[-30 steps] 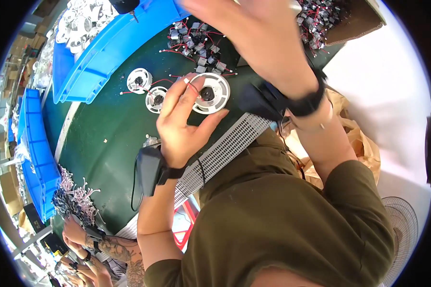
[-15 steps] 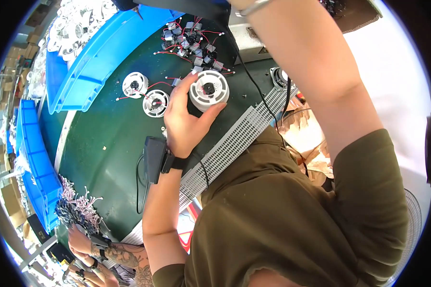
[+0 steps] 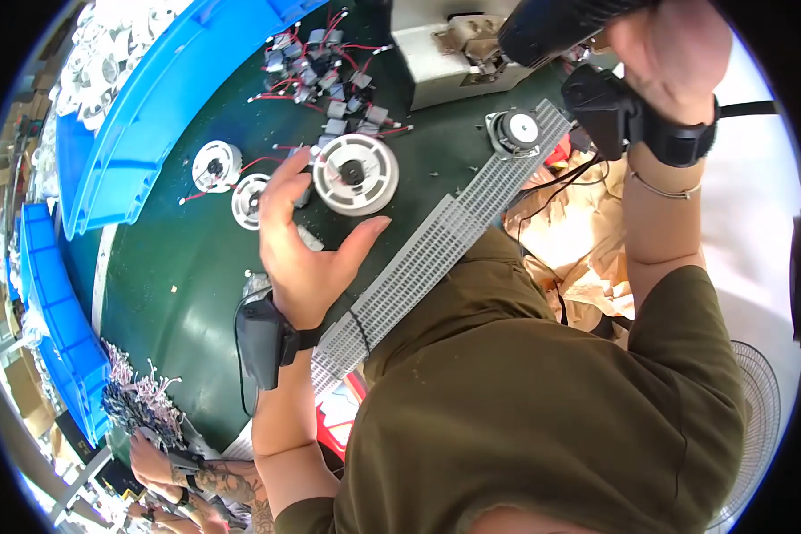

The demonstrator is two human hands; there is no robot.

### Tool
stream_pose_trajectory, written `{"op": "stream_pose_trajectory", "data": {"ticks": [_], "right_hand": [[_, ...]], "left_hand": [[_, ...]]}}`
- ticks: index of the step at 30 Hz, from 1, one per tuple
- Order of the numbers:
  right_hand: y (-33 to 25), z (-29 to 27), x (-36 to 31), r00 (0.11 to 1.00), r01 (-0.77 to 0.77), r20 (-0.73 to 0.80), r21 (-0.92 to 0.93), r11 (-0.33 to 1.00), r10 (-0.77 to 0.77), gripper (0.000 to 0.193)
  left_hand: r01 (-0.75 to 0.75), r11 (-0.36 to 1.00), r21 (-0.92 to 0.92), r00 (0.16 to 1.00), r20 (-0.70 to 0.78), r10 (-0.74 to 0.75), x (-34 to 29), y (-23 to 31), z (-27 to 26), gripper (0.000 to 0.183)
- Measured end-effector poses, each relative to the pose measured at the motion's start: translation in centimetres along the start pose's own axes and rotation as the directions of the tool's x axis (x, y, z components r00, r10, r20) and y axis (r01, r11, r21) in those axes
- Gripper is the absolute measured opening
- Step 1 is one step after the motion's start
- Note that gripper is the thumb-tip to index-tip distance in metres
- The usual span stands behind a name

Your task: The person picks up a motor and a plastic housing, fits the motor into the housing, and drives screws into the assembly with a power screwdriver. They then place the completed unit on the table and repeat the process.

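A perforated grey strip (image 3: 436, 233) borders the near edge of a green worktop (image 3: 187, 307). Just inside that edge, a white round housing (image 3: 356, 172) lies flat with its spoked face and black centre upward, which seems to leave the middle reachable from above. The person's left hand (image 3: 307, 271) arches around it, thumb and fingers spread wide, perhaps to keep it from sliding; the thumb looks slightly apart from the rim, and whether the fingers touch is unclear. Toward the near edge's right end, a small black speaker (image 3: 512, 133) rests by the strip, with loose screws (image 3: 434, 173) between it and the housing. Beyond the right end, the right hand (image 3: 676, 62) is raised beside a black ribbed tool (image 3: 556, 31); its fingers are hidden and blurred, so I cannot tell how they grip. Farther in, two smaller white housings (image 3: 215, 166) sit left of the hand, and a heap of grey wired components (image 3: 329, 86) lies behind. A metal box (image 3: 427, 62) limits movement at far right, a blue bin (image 3: 142, 133) along the far side. The broadest room seems to be the green stretch toward the worktop's left edge.
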State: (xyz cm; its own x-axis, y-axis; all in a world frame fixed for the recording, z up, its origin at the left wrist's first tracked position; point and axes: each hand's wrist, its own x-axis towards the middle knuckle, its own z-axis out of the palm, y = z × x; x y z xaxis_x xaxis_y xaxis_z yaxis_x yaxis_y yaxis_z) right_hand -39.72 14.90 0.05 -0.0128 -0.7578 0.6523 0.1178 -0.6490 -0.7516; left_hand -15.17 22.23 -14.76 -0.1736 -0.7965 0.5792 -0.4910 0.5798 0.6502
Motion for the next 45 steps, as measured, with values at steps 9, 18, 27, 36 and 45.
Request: {"op": "stream_pose_trajectory", "data": {"ticks": [9,18,27,36,45], "right_hand": [[1.4,-0.9,-0.4,0.998,-0.051,0.047,0.143,0.988,0.044,0.018],[2.3,-1.8,-0.6,0.999,-0.006,-0.047,0.140,0.990,0.013,0.018],[2.5,-1.3,-0.5,0.998,0.003,-0.061,0.150,0.989,0.006,0.020],[2.4,-1.3,-0.5,0.999,0.015,-0.042,0.135,0.991,-0.009,0.020],[2.4,-1.5,-1.1,0.995,-0.073,-0.057,0.108,0.991,0.079,0.018]], "left_hand": [[-0.058,0.993,0.099,0.982,0.184,0.039,1.6,-0.1,-0.9,0.042],[-0.210,0.962,0.176,0.966,0.189,0.176,1.6,-0.6,-0.7,0.044],[-0.232,0.946,0.227,0.963,0.193,0.190,1.5,-0.5,-0.9,0.042],[-0.235,0.947,0.219,0.963,0.183,0.197,1.3,-0.5,-0.7,0.043],[-0.246,0.943,0.222,0.960,0.187,0.207,1.2,-0.7,-0.7,0.043]]}}
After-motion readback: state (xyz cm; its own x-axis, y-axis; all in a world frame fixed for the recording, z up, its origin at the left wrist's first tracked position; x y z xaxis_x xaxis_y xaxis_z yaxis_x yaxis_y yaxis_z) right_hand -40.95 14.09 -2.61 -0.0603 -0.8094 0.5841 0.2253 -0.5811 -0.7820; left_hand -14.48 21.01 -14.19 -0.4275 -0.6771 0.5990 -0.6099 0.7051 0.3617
